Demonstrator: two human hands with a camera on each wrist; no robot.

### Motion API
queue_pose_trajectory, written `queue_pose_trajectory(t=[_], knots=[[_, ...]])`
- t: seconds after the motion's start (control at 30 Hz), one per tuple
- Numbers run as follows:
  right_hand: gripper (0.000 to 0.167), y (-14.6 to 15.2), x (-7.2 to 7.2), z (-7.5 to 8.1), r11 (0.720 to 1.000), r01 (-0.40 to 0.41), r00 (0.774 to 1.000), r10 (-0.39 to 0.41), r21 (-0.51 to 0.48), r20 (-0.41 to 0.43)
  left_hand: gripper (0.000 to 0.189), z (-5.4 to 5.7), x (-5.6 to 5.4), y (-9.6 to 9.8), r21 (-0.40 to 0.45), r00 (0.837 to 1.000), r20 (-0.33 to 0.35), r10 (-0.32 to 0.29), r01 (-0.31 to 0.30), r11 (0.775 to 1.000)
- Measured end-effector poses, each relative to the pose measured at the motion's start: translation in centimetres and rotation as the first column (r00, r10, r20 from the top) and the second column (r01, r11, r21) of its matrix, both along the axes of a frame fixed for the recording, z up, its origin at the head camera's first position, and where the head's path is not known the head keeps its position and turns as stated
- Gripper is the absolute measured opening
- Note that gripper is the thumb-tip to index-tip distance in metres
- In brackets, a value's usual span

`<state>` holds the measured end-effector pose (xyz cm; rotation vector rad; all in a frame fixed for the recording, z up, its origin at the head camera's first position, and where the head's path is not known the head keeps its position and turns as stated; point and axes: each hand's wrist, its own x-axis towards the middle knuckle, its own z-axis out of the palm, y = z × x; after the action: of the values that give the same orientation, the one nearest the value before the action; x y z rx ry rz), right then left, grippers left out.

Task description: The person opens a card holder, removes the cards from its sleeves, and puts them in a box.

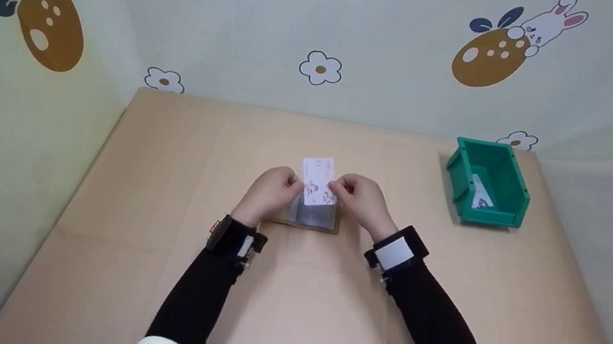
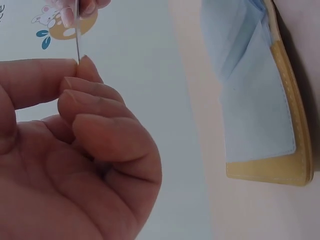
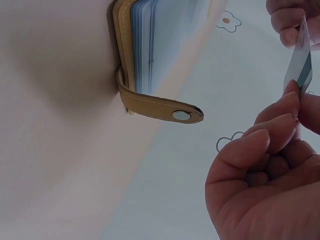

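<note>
Between both hands, raised over the table, is a white card with small printed figures. My left hand pinches its left edge between thumb and forefinger, the other fingers curled in. At the opposite edge my right hand pinches the card the same way. Below them lies an open tan card holder with clear plastic sleeves. In the right wrist view its strap with a metal snap sticks out from the cover; the left wrist view shows the sleeves fanned over the tan cover.
A green bin stands at the back right of the table, with a white printed card inside. The brown tabletop meets a patterned cloth backdrop at its back and sides.
</note>
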<state>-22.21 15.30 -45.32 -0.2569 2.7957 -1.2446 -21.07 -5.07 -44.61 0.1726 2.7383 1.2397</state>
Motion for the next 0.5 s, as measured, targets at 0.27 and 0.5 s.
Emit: queue_pose_trajectory(t=[0.27,0.5], knots=[[0.021,1.6,-0.3,0.0,0.999,0.022,0.999,-0.02,0.047,-0.045,0.022,-1.2,0.4,-0.9,-0.23,0.983,-0.153,0.099,-0.133,0.964],[0.018,4.4,-0.3,0.4,0.996,0.054,0.998,-0.053,0.069,-0.017,0.016,-2.8,0.5,-1.8,-0.378,0.966,-0.164,0.198,-0.247,0.892]])
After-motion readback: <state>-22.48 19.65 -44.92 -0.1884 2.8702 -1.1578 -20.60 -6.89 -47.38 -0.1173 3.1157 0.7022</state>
